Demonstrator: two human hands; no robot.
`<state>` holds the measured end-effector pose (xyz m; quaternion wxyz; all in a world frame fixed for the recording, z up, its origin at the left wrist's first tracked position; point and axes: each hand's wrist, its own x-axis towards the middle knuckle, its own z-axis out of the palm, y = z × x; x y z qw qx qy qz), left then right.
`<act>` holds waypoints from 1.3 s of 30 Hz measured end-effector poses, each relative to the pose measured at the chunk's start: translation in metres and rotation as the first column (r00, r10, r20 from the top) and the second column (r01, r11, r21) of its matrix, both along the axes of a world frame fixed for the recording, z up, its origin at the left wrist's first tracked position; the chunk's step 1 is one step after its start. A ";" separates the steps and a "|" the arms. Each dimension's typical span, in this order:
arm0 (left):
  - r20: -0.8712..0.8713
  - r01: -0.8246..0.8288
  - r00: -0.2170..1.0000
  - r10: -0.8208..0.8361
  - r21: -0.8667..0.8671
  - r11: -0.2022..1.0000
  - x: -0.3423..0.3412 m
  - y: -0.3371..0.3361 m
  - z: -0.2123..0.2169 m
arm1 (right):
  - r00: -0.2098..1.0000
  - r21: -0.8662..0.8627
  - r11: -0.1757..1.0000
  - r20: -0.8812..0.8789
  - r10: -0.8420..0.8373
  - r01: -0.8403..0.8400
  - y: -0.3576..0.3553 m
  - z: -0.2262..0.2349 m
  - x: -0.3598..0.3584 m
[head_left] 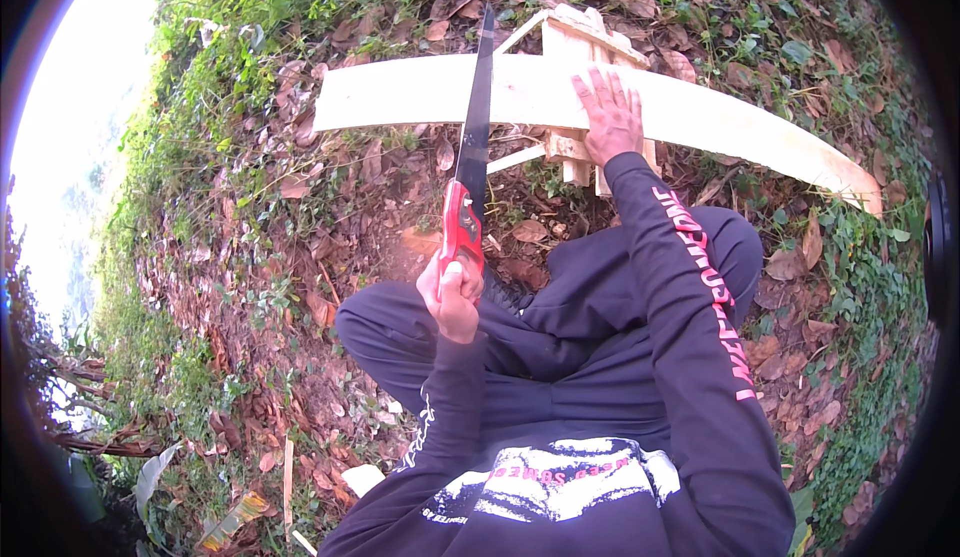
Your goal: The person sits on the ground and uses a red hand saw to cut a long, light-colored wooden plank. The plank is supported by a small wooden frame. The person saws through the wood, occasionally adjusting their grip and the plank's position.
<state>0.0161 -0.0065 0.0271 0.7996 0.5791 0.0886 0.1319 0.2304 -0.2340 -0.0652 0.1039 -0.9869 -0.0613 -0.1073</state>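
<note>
My left hand (455, 290) is wrapped round the red handle of a handsaw (473, 142), whose dark blade points away from me. The blade crosses over a long pale wooden board (400, 94), left of its middle; whether the teeth are in the wood I cannot tell. My right hand (610, 117) lies flat on the board with fingers spread. Under that hand the board rests across a small rough wooden stand (572, 147), partly hidden by it. Because of the fisheye, the board looks bent toward the right.
My folded legs (560, 297) are close in front of the stand. Dry brown leaves (530, 230) and green plants (260, 17) cover the ground around. A thin wood strip (289, 482) and a pale wood piece (362, 479) lie at the lower left.
</note>
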 end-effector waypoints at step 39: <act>-0.023 -0.006 1.000 0.014 0.325 0.946 0.026 -0.016 -0.016 | 1.000 -0.021 1.000 0.006 0.009 -0.009 -0.002 -0.001 0.003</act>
